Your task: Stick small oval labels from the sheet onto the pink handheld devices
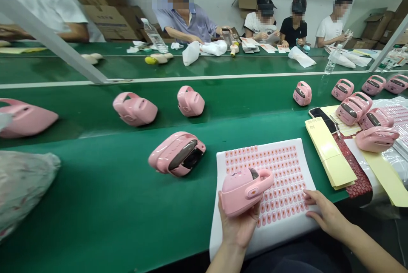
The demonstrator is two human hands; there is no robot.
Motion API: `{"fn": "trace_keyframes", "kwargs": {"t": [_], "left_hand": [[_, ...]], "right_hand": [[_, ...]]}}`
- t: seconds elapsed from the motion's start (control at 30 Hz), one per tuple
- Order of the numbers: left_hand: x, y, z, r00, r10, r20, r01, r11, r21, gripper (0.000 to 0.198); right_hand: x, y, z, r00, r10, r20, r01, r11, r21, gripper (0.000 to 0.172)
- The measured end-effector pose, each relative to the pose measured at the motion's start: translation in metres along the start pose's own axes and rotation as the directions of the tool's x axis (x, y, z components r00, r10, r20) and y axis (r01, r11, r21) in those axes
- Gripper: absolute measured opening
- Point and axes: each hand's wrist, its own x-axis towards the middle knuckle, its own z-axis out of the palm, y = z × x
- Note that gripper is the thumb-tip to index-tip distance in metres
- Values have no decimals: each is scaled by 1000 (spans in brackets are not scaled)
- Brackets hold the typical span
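My left hand (238, 226) is closed around the underside of a pink handled device (240, 194), held tilted above a white sheet of stickers (280, 154). An oval sticker with a small orange mark sits at the base of its handle. Rows of similar pink oval stickers cover the sheet. At the sheet's right edge is my right hand (328, 215), its thumb and index finger apart, fingertips touching or just over the last stickers. Another pink device (178, 154) with a dark glossy panel lies on the green table to the left of the sheet.
Several pink devices (135, 109) stand along the green belt (242, 94). Yellow paper strips (331, 154), a phone (321, 119) and more devices (378, 139) lie at the right. A patterned bundle (25, 192) is at the left. Several people (194, 22) sit across.
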Motion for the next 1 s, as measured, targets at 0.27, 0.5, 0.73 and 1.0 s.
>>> {"fn": "trace_keyframes", "kwargs": {"t": [0.27, 0.5, 0.73, 1.0], "left_hand": [[-17, 3, -2, 992, 21, -128, -20, 1000, 13, 39], [-16, -5, 18, 942, 174, -288, -38, 906, 421, 56], [-22, -1, 35, 904, 259, 339, -230, -372, 899, 100], [-14, -10, 61, 751, -95, 653, -476, -764, 436, 85]], "right_hand": [[5, -3, -5, 995, -80, 64, 81, 997, -11, 39], [17, -1, 7, 947, 157, -282, -86, 965, 248, 34], [61, -66, -1, 804, -41, -593, 192, 962, 194, 51], [85, -84, 5, 648, -590, -481, 631, 770, -94, 60]]}}
